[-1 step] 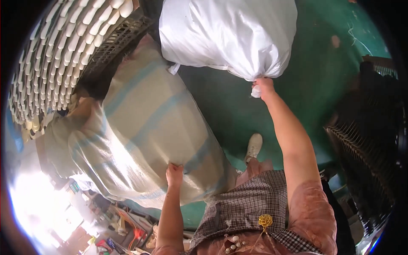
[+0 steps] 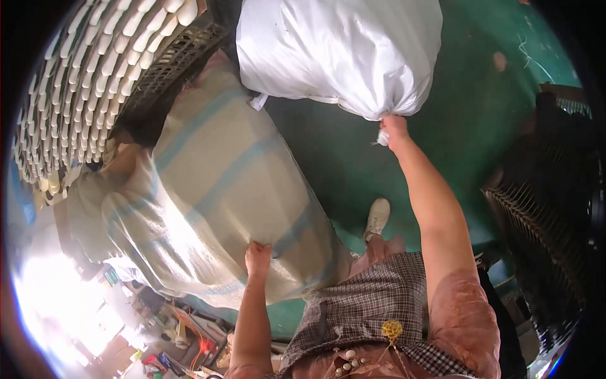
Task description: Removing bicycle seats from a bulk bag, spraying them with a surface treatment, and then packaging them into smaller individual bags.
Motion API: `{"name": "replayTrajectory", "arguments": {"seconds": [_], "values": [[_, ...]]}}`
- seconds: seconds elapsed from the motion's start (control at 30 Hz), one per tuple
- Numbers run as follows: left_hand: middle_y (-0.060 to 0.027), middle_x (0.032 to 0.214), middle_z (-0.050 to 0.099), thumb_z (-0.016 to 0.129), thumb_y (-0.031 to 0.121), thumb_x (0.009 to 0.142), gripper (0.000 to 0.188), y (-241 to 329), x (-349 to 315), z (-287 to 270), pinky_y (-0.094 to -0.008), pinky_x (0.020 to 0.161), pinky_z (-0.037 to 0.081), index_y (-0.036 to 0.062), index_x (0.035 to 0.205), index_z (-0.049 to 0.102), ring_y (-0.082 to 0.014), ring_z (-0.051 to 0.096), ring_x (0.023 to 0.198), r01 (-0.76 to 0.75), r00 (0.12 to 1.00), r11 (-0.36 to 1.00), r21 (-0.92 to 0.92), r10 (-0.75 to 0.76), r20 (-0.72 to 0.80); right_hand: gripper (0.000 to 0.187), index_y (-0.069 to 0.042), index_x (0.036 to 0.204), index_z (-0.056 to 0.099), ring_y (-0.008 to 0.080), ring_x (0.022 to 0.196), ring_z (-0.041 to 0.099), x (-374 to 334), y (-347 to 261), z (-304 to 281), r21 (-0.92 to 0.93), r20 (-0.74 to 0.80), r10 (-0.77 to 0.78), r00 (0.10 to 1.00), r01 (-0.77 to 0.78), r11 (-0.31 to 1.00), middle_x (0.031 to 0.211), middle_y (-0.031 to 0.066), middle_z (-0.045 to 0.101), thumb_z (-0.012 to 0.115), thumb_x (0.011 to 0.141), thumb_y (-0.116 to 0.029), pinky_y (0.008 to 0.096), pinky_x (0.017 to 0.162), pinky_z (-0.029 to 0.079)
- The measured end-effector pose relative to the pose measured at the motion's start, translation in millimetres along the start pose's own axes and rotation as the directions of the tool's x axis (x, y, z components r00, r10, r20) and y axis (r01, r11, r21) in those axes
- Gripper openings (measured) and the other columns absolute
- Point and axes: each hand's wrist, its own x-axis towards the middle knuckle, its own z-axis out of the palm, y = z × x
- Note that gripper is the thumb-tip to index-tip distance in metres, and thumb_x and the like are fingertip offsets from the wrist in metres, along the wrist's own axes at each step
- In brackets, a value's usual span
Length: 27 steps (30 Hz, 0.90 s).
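A full white sack (image 2: 334,50) is at the top of the view. My right hand (image 2: 396,131), arm stretched out, is closed around its gathered corner, and a small white tuft sticks out of the fist. To the left bulges a large beige woven sack (image 2: 233,170) with pale blue stripes, reaching close to my apron. My left hand (image 2: 258,258) is closed on the cloth of this sack near its lower side; the pinched fold itself is mostly hidden by the fingers.
At upper left, rows of white rounded pieces (image 2: 107,69) stand above a dark slatted crate (image 2: 170,69). Dark spiky racks (image 2: 530,221) line the right side. My shoe (image 2: 377,216) rests on the green floor (image 2: 328,158). Assorted clutter (image 2: 183,335) lies at lower left.
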Motion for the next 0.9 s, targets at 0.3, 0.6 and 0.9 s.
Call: {"name": "replayTrajectory", "arguments": {"seconds": [0.3,0.6,0.9], "values": [[-0.0181,0.097,0.060,0.054,0.019,0.076,0.028,175.2,45.9,-18.1,-0.0407,0.080,0.046,0.0032,0.098,0.058,-0.0328,0.058,0.090,-0.398,0.917,0.917,-0.033,0.397,-0.020,0.024,-0.011,0.062,0.046,0.0052,0.041,0.034,-109.6,-27.5,-109.1,-0.135,0.203,-0.093,0.975,0.122,0.983,0.050,-0.0051,0.036,0.053,0.082,-0.023,0.0239,0.038,0.024],[-0.0218,0.121,0.046,0.070,0.024,0.063,0.063,241.3,207.9,105.1,-0.0439,0.097,0.034,-0.0052,0.113,0.044,-0.0388,0.041,0.115,-0.497,0.855,0.868,0.017,0.492,-0.163,0.026,-0.006,0.069,0.049,0.0034,0.047,0.030,-98.4,-10.8,-194.8,-0.478,0.036,-0.089,0.995,0.095,0.873,0.053,-0.0055,0.034,0.049,0.088,-0.022,0.0260,0.042,0.026],[-0.0138,0.107,0.059,0.064,0.028,0.074,0.047,237.2,294.8,189.6,-0.0407,0.078,0.047,0.0017,0.112,0.054,-0.0337,0.055,0.095,-0.231,0.940,0.861,-0.454,0.318,0.125,0.032,0.000,0.077,0.056,0.0074,0.051,0.040,-28.3,18.5,-195.3,-0.609,0.160,-0.214,0.964,0.267,0.747,0.058,-0.0031,0.045,0.052,0.089,-0.028,0.0238,0.049,0.033]]}}
